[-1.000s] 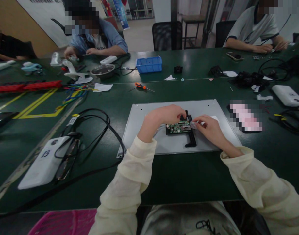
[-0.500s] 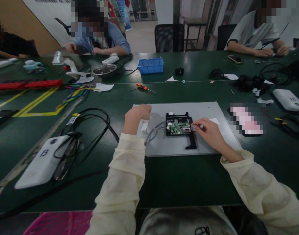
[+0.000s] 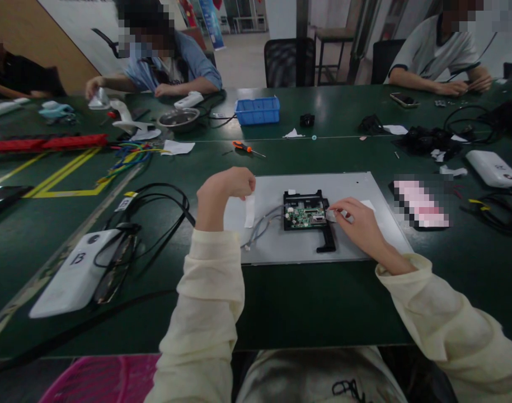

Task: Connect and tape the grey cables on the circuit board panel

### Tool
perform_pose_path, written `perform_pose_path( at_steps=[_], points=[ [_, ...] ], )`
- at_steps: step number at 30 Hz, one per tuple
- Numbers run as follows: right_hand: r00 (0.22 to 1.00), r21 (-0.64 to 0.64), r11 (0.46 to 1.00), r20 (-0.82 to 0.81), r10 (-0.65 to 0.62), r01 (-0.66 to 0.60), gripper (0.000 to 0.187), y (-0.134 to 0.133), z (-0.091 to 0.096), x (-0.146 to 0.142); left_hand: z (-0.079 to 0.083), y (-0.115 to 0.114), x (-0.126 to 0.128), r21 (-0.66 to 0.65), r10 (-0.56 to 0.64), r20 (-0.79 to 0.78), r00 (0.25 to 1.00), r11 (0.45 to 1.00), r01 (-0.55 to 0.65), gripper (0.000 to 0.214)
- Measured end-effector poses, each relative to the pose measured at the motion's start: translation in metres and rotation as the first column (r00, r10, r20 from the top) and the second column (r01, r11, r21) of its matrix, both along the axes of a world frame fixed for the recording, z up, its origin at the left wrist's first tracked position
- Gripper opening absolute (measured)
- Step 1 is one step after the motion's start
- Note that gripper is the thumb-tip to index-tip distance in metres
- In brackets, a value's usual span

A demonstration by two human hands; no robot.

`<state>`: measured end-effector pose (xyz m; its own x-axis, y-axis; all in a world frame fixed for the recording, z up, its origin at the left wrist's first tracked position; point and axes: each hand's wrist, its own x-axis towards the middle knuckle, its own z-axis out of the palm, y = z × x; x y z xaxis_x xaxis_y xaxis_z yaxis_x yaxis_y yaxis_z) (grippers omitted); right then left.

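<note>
My left hand [image 3: 234, 183] is closed in a pinch above the left part of a flat light-grey panel [image 3: 276, 251]. A white strip [image 3: 249, 211], like tape or paper, hangs from its fingers. On the panel lies a black bracket [image 3: 328, 242] framing a green circuit board [image 3: 305, 218]. Grey cables [image 3: 262, 226] run left from the board, their loose ends on the panel. With thumb and forefinger together, my right hand [image 3: 358, 220] holds a small whitish piece [image 3: 330, 216] at the board's right edge. Its exact kind is too small to tell.
An orange-handled screwdriver [image 3: 248, 148] and blue bin [image 3: 257, 111] are farther back. A pink phone [image 3: 421, 204] lies right of the panel; a white device [image 3: 73, 274] with black cables [image 3: 165, 193] sits left. A steel bowl [image 3: 179, 118] stands near people across the table.
My left hand has moved left and up, and more of the white strip shows below it. My right hand stays at the board's right edge. A person opposite has reached toward the lamp-like white object.
</note>
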<state>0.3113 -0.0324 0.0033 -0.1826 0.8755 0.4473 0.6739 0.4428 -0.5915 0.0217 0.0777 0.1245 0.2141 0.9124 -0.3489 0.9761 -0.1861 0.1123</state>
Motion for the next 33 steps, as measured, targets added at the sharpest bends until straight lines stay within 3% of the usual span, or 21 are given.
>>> perform_pose_path(
  at_steps=[4,10,20,23,27,30,33],
  points=[
    [1.000,0.043,0.999,-0.012,-0.004,0.005,0.024,-0.004,0.003,-0.005,0.016,-0.010,-0.003,-0.056,-0.147,0.047,0.988,0.987,0.149,0.024],
    [0.999,0.094,0.995,0.020,0.038,-0.040,0.027,-0.007,0.002,-0.011,0.013,-0.016,0.001,-0.284,-0.076,0.082,0.994,0.954,0.097,0.024],
    [0.998,0.122,0.991,0.027,0.049,-0.052,0.030,-0.008,0.001,-0.013,0.030,-0.029,-0.003,-0.171,-0.097,0.229,0.968,0.976,0.138,0.025],
    [0.998,0.136,0.989,0.023,0.059,-0.062,0.031,-0.008,0.002,-0.014,0.014,-0.028,-0.006,-0.135,-0.044,0.207,0.977,0.988,0.073,0.021],
    [0.993,0.165,0.980,0.057,0.103,-0.111,0.033,-0.013,0.009,-0.021,-0.026,-0.038,-0.017,-0.001,0.046,0.183,0.982,0.999,-0.047,0.017],
    [0.966,0.110,0.968,0.152,0.209,-0.227,0.039,-0.024,0.021,-0.038,-0.058,-0.054,-0.030,0.077,0.072,0.264,0.962,0.992,-0.095,0.020],
    [0.891,0.076,0.915,0.274,0.362,-0.395,0.045,-0.035,0.030,-0.065,-0.079,-0.068,-0.040,0.157,0.035,0.352,0.936,0.983,-0.096,0.016]
  ],
)
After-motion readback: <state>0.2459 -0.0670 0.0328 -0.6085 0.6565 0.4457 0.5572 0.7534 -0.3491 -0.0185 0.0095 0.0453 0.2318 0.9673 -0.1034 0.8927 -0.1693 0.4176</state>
